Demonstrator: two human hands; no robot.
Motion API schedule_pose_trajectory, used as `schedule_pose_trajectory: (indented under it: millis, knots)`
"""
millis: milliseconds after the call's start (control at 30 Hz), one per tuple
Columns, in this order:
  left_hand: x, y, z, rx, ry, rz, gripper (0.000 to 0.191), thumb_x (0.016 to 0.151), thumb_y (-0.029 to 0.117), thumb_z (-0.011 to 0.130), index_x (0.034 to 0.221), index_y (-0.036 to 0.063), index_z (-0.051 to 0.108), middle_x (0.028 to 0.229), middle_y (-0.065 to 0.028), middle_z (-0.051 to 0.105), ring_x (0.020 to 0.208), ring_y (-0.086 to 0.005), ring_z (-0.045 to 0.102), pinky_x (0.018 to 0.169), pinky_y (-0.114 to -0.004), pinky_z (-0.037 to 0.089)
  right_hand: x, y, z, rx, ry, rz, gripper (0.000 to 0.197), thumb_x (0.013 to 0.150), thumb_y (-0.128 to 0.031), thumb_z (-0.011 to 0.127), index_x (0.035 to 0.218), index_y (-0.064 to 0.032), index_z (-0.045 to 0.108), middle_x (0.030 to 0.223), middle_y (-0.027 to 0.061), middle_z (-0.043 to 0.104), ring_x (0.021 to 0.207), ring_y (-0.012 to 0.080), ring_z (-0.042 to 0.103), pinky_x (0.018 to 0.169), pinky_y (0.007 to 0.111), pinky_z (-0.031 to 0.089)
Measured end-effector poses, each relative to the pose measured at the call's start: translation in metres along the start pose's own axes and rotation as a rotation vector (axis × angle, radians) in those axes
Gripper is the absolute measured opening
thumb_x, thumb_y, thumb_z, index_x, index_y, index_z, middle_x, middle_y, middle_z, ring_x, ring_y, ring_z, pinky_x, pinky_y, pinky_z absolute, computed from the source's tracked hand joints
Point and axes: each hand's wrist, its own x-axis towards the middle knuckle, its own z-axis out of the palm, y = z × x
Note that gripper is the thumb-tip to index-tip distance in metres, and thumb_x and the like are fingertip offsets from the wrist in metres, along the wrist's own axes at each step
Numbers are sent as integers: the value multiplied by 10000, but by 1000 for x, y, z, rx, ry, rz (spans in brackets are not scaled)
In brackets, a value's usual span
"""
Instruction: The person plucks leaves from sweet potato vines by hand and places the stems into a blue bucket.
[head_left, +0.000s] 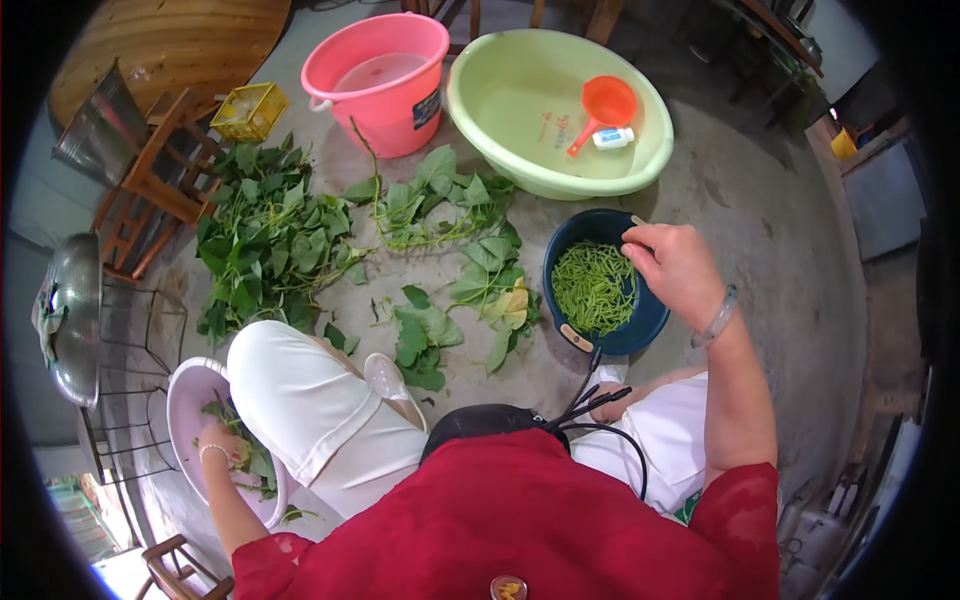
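Observation:
My right hand (664, 259) is over the right rim of a dark blue basin (651, 334), thumb and fingertips pinched together; whether something small is between them I cannot tell. Cut green stem pieces (592, 289) lie in that basin. Low at the left, my left hand (223, 444) reaches into a pale pink tub (184, 382), among green leaves (259, 461) that partly hide its fingers. A large heap of leafy green vines (262, 232) lies on the floor ahead of my left knee. Looser leafy stems (435, 202) are spread between the heap and the blue basin.
Beyond the vines stand a pink bucket (375, 105) and a large pale green tub (517, 161) holding water, a red dipper (609, 101) and a white bottle (613, 139). A yellow basket (251, 112), a wooden chair (154, 169) and a metal rack (142, 375) are at the left.

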Motion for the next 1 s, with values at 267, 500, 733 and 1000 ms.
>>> schedule_pose_trajectory:
  millis: [267,500,733,1000]
  knots:
    - [-25,60,-36,489,243,218,181,709,78,595,869,22,659,911,-155,636,854,-298,616,761,-364,490,-6,2,-10,-15,-47,-34,143,751,-165,600,808,-42,645,760,142,618,688,308,594,636,388,473]
    - [-59,84,-42,533,297,51,274,702,193,639,943,62,646,1035,-143,607,1005,-276,561,862,-393,438,-8,0,-22,41,11,-63,135,752,-142,601,822,-32,638,763,136,616,687,303,591,629,379,470]
    - [-22,139,-108,512,909,403,204,720,249,626,772,52,613,861,-114,604,844,-282,567,810,-442,387,-10,-11,-32,23,44,-108,134,756,-134,598,833,-28,628,759,124,611,678,292,589,616,368,465]
    - [-59,374,-89,385,712,1147,121,654,146,575,645,25,569,737,-152,559,704,-326,550,653,-423,453,-6,3,-21,-28,-42,-94,141,767,-156,585,842,-46,633,774,119,618,696,296,590,625,374,466]
